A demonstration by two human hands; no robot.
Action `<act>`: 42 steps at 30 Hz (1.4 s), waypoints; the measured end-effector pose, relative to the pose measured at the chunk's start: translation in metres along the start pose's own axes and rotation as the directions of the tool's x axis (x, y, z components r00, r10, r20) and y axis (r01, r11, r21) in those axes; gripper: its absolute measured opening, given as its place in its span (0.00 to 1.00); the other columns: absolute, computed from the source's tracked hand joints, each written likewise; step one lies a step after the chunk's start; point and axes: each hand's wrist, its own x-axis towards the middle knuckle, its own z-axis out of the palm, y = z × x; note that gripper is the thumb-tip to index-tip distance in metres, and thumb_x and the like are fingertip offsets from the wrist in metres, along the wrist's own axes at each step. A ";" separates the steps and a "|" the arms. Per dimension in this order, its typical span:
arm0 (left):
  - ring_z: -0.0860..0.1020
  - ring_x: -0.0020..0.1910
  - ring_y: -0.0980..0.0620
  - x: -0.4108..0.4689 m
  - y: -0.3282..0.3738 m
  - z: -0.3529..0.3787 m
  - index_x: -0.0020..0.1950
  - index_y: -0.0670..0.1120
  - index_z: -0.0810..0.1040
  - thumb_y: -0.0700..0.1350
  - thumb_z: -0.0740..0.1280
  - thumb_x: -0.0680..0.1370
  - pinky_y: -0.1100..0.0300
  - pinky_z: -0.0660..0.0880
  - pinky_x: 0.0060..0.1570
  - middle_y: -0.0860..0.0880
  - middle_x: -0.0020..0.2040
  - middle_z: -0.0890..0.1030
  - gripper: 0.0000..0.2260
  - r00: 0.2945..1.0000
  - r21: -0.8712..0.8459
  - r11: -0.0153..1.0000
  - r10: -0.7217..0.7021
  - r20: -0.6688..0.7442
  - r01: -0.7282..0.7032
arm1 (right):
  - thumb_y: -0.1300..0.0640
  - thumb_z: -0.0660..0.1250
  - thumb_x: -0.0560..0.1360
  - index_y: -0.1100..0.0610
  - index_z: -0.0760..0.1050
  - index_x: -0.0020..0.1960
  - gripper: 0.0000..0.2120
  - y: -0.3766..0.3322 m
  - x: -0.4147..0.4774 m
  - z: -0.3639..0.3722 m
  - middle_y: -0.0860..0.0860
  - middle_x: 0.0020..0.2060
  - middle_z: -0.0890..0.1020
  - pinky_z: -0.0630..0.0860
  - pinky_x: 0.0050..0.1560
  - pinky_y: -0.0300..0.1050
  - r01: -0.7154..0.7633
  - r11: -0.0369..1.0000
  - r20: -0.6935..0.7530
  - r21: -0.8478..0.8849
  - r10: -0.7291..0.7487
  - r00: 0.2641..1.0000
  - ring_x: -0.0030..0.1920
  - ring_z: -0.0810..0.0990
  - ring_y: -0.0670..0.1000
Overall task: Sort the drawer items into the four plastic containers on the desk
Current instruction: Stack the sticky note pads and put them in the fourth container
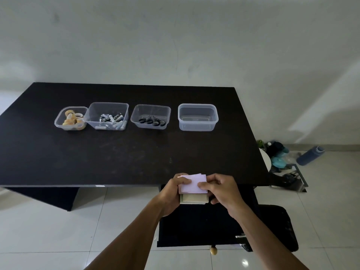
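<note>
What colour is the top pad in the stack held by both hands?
Pale lilac top pad; the head view shows it.

We could read no text anywhere; the printing on the batteries (111, 117) was too small to make out.

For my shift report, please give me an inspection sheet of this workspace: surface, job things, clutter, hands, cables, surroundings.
Surface: black desk, dusty.
Job's things: four clear containers in a row: tape rolls, batteries, scissors, and an empty container at the right end; open drawer below the desk edge.
Clutter: nothing seen on the desk.
Hands: left hand and right hand together hold a stack of note pads.
Cables: nothing seen.
Surroundings: blue bottle and other items on the tiled floor at right.
</note>
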 end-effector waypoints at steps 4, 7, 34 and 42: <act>0.78 0.50 0.42 0.001 0.001 -0.002 0.63 0.42 0.74 0.43 0.64 0.73 0.50 0.77 0.45 0.39 0.54 0.79 0.18 1.000 0.002 1.000 0.003 -0.017 -0.003 | 0.51 0.78 0.69 0.49 0.76 0.60 0.22 0.005 0.008 0.001 0.48 0.53 0.78 0.78 0.44 0.42 -0.061 0.998 0.059 -0.027 0.063 0.996 0.50 0.79 0.46; 0.79 0.47 0.43 -0.001 0.001 0.001 0.58 0.43 0.75 0.43 0.62 0.75 0.52 0.77 0.42 0.41 0.50 0.80 0.13 1.000 0.002 1.000 0.006 0.005 -0.006 | 0.49 0.74 0.71 0.50 0.77 0.60 0.19 0.009 0.009 0.003 0.54 0.58 0.79 0.84 0.49 0.58 -0.252 0.961 0.227 0.115 0.221 0.948 0.55 0.82 0.57; 0.84 0.54 0.41 0.063 0.208 0.077 0.62 0.46 0.78 0.42 0.74 0.74 0.47 0.83 0.48 0.42 0.56 0.84 0.17 0.973 0.209 0.965 0.188 -0.134 -0.158 | 0.54 0.75 0.71 0.54 0.79 0.58 0.16 -0.172 0.125 -0.041 0.57 0.53 0.83 0.81 0.55 0.57 -0.060 0.971 0.039 0.230 0.052 0.998 0.53 0.83 0.58; 0.81 0.56 0.40 0.184 0.253 0.076 0.62 0.47 0.78 0.41 0.73 0.75 0.44 0.82 0.51 0.42 0.58 0.81 0.15 0.939 0.243 0.960 0.205 -0.275 -0.138 | 0.53 0.74 0.73 0.55 0.75 0.65 0.23 -0.190 0.258 -0.053 0.54 0.55 0.81 0.80 0.45 0.48 -0.034 0.996 0.067 0.088 0.028 0.997 0.52 0.82 0.54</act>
